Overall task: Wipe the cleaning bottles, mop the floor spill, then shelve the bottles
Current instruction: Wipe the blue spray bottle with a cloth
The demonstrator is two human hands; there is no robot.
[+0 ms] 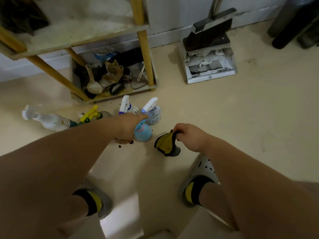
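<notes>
Fingers (pixel 180 131) of the right hand (pixel 190 138) were curled round a bunched yellow cloth (pixel 165 144), holding it low over the floor (pixel 241 118) just beside the blue bottle (pixel 144 135). The left hand (pixel 128 128) lay over that bottle's top, but its fingers were turned away from the camera, so whether they gripped the neck or only touched it could not be told. By the look of it the wiping step was in hand, with this bottle first. The next move would call for a firm hold with the left hand, lifting or steadying the bottle so that the cloth could go round its speckled body. Behind stood the shelf rack (pixel 77 37), its upper boards dusty and its bottom tier crowded with clutter (pixel 110 76), which would hamper shelving there. A dustpan (pixel 209 69) with its brush leaned by the wall, well apart. Four more spattered bottles waited: the white bottle (pixel 51 121) lying on its side, the yellow-trigger bottle (pixel 92 115), the purple-trimmed sprayer (pixel 126 107) and the speckled sprayer (pixel 153 113), the last close enough to be knocked over. Smallest were the dark spill drops (pixel 126 143) under the left wrist, not yet mopped.
</notes>
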